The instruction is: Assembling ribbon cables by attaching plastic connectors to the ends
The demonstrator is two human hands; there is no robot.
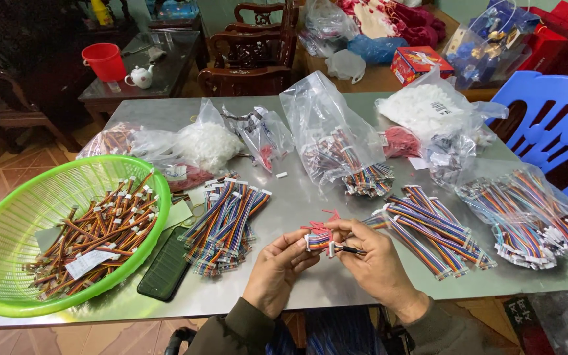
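My left hand [276, 268] pinches a small white connector with short multicoloured wires [319, 239] just above the grey metal table [310, 197]. My right hand [377, 261] meets it from the right and holds a thin dark tool with a metal tip [347, 249] against the connector. Small red pieces [317, 226] lie on the table just behind my fingers. A pile of rainbow ribbon cable harnesses [225, 220] lies to the left of my hands, and another pile [428, 227] lies to the right.
A green plastic basket [8, 223] of brown-orange wire harnesses sits at the table's left end, with a dark phone [165, 268] beside it. Clear bags of cables and white parts [336, 141] crowd the back. A blue plastic chair [553, 118] stands at the right.
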